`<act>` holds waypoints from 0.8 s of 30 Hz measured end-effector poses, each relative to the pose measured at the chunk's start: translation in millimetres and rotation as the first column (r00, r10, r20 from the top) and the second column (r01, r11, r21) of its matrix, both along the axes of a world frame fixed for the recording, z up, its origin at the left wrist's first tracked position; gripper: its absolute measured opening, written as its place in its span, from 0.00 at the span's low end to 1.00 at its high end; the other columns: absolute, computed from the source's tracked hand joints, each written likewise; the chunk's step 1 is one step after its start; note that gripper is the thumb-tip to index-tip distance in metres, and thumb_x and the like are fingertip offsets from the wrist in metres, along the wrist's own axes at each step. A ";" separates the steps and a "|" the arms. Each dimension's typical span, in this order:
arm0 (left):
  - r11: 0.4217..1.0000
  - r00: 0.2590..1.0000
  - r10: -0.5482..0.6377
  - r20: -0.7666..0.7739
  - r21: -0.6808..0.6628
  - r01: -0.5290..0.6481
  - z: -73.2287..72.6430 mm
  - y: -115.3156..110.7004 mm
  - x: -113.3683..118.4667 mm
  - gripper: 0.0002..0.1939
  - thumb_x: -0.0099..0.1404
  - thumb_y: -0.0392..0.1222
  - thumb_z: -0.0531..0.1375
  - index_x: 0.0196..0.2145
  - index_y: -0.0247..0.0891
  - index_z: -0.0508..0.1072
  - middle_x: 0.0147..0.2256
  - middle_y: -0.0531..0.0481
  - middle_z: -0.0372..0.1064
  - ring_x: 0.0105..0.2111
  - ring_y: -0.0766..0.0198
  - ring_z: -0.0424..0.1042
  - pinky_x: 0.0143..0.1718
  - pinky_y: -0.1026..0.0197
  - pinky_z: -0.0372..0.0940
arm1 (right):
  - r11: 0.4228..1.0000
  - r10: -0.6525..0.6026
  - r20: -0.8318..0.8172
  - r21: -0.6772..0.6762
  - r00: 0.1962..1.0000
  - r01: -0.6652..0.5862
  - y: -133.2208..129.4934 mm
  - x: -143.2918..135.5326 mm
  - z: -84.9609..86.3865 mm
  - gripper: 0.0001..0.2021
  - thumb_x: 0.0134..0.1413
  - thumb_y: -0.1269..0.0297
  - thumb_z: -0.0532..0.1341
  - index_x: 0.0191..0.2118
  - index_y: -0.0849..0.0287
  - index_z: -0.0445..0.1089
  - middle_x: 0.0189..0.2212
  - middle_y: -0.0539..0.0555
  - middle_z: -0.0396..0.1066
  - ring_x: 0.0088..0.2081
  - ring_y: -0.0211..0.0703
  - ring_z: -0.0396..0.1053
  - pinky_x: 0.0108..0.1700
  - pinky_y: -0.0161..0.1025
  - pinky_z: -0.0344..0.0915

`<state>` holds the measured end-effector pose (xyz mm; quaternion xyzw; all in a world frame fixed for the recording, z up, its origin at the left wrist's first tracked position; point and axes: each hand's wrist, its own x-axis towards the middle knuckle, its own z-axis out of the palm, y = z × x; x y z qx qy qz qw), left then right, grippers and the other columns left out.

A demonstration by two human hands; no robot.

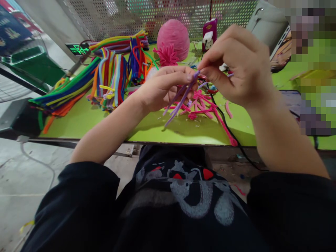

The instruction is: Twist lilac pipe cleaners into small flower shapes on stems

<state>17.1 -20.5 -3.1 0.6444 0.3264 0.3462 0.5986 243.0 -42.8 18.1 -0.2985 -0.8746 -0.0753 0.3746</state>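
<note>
Several purple pipe cleaners hang down from between my hands, their upper ends gathered together. My left hand pinches them near the top with thumb and fingers. Fingertips of my right hand close on the gathered top end, just right of the left thumb. Below and behind them, bent pink pipe cleaners lie on the green table. One long pink piece reaches toward the front edge. My left palm and some fingers are partly hidden.
Bundles of multicoloured pipe cleaners lie at the left. A pink ball stands at the back, near a purple box with a white plug. A black cable crosses the table's front edge. A phone lies at the right.
</note>
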 end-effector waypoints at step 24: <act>0.971 0.998 -0.044 -0.054 0.232 0.056 -8.4 9.2 2.0 0.25 0.65 0.66 0.68 0.31 0.40 0.73 0.33 0.47 0.74 0.37 0.60 0.73 0.46 0.46 0.65 | 0.995 0.025 0.128 -0.094 0.991 -0.013 -12.7 4.5 13.0 0.11 0.76 0.57 0.62 0.42 0.54 0.78 0.44 0.57 0.78 0.47 0.50 0.76 0.45 0.45 0.61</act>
